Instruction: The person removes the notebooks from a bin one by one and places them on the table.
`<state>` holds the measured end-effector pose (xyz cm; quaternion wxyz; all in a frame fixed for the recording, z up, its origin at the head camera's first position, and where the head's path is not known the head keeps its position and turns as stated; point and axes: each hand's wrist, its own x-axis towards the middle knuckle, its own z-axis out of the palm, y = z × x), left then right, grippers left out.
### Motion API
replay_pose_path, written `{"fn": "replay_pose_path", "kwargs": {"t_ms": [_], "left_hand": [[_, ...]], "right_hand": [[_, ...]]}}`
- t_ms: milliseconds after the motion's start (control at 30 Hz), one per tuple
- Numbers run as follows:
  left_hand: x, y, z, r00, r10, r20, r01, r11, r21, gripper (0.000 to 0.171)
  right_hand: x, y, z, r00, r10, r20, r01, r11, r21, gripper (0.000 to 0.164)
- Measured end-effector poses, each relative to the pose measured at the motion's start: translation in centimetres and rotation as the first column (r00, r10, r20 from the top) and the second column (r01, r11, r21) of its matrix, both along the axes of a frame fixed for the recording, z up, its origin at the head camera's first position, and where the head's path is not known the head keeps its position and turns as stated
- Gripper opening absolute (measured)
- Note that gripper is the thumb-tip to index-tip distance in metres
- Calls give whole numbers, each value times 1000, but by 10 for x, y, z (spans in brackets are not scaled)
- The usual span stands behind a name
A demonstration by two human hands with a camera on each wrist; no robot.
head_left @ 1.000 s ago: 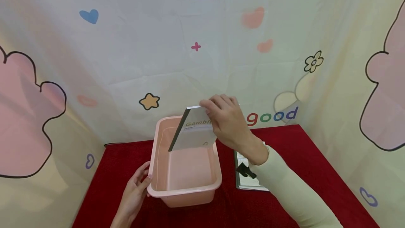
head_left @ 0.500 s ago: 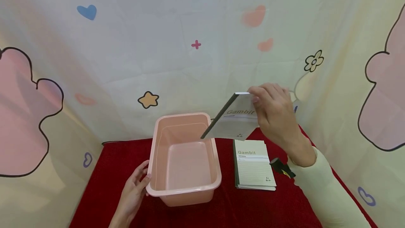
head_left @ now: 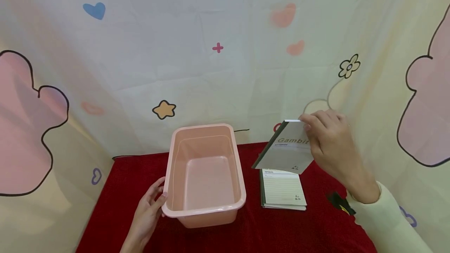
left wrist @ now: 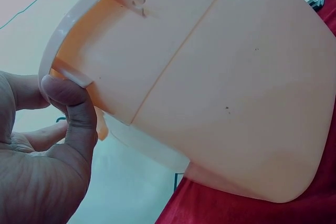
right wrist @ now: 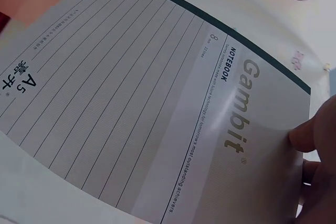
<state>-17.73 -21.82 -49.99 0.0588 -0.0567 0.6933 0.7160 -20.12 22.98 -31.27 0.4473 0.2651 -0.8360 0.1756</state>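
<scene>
My right hand (head_left: 334,147) pinches a notebook (head_left: 290,149) by its top edge, thumb on the cover. The notebook is pale with a dark green spine and gold "Gambit" lettering; its lined cover (right wrist: 142,98) fills much of the right wrist view. It hangs tilted over a small stack of similar notebooks (head_left: 283,192), hiding the stack's top part. At the left, my left hand (head_left: 147,210) grips the rim of a pink plastic basin (head_left: 242,200). In the left wrist view the thumb (left wrist: 68,90) presses the rim of the basin (left wrist: 226,77), seen from its outer side.
A red cloth (head_left: 119,190) covers the table. Behind it and at both sides hangs a pale printed curtain (head_left: 197,77) with stars, hearts and clouds. The basin stands left of the notebook stack, and its pink floor (head_left: 209,182) shows.
My right hand has carried the notebook from over the basin rightward, up and then lower, to above the notebook stack. The left hand has stayed on the basin's rim.
</scene>
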Motion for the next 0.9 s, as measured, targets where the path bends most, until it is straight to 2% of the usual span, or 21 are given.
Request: {"fn": "replay_pose_path", "kwargs": {"t_ms": [200, 367, 567, 667, 833, 900], "left_hand": [[0, 0, 0, 1000, 10, 5, -10, 1000, 3, 52], [1, 0, 1, 1000, -1, -5, 1, 1000, 3, 53], [0, 1, 1, 1000, 8, 5, -8, 1000, -1, 52], [1, 1, 1, 1000, 8, 4, -8, 1000, -8, 52], [1, 1, 1, 1000, 3, 7, -3, 1000, -4, 53], [1, 1, 1, 1000, 0, 7, 0, 1000, 4, 53]], "right_hand": [[1, 6, -30, 995, -34, 94, 27, 997, 74, 25], [-1, 11, -54, 973, -75, 220, 55, 994, 97, 28], [-10, 17, -78, 943, -103, 317, 57, 987, 152, 27], [-17, 20, -90, 916, -129, 380, 55, 978, 201, 25], [-32, 25, -113, 848, -173, 502, 45, 965, 257, 27], [-39, 27, -122, 828, -187, 529, 44, 961, 272, 27]]}}
